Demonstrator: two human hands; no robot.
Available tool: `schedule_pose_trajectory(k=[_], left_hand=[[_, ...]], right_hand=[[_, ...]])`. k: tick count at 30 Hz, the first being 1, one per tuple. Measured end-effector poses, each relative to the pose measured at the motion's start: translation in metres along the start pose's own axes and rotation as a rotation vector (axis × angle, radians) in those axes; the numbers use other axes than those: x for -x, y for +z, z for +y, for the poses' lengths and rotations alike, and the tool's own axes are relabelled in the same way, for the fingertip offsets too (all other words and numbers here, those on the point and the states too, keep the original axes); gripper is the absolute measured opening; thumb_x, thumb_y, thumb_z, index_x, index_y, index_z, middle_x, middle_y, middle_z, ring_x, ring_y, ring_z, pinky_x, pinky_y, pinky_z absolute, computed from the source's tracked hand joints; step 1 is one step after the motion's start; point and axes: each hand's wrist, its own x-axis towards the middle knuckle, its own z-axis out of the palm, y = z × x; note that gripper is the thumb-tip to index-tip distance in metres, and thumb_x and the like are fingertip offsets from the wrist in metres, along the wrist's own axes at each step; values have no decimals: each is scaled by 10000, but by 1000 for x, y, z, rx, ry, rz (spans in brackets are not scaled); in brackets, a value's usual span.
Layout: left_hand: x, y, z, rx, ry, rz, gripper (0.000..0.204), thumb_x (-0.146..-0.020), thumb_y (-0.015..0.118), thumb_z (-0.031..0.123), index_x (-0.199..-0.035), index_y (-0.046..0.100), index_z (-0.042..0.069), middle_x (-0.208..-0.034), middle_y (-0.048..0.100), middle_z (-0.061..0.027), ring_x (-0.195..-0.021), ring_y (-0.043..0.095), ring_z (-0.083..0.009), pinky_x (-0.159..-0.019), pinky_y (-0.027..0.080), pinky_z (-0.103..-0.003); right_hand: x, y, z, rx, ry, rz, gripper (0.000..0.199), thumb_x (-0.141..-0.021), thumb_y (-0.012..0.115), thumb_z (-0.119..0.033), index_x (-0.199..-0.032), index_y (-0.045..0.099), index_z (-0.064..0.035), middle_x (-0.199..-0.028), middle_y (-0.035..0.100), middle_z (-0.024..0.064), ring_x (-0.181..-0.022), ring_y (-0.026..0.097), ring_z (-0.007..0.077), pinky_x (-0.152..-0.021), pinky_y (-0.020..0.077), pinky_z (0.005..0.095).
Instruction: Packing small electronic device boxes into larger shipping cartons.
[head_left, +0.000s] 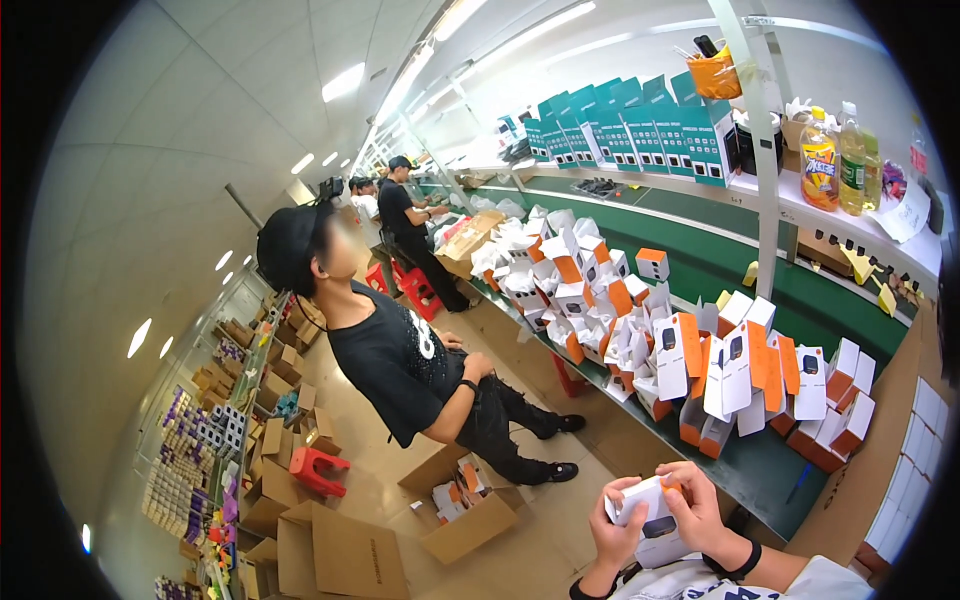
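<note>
A small white box (pixel 660 549) with a dark device printed on its face is held between my two hands, low in the view. My left hand (pixel 614 530) grips its left side. The fingers of my right hand (pixel 696 508) are bent over its top right, where a bit of orange shows. Just beyond my hands, a large pile of white and orange boxes (pixel 678 358) covers the bench (pixel 752 490); many have raised flaps. Part of the held box is hidden behind my fingers.
A person in black (pixel 385 350) stands left of the bench, beside an open carton (pixel 470 538) on the floor. Teal boxes (pixel 640 130) and bottles (pixel 819 165) line the shelf above. Red stools (pixel 318 470) and cartons stand at left. A carton of white boxes (pixel 905 480) is at right.
</note>
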Motion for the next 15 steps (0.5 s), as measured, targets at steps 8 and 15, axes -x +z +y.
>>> schedule_pose_trajectory(k=[8,15], left_hand=[[5,-11,1,-9,10,26,362,-815,783,106,-811,422,76,-1111,684,-171,-1003,638,-198,-863,521,-335],[9,-23,-1,75,-4,61,313,-837,775,99,-826,463,64,-1154,661,-170,-1042,630,-200,-879,516,-322]], right_hand=[[4,21,-20,450,-193,-51,241,-883,639,-103,-1105,588,-26,-1271,612,227,-1164,568,442,-994,461,490],[5,35,-20,479,-237,-71,290,-855,694,-128,-1108,617,-8,-1315,607,238,-1178,584,435,-1000,467,477]])
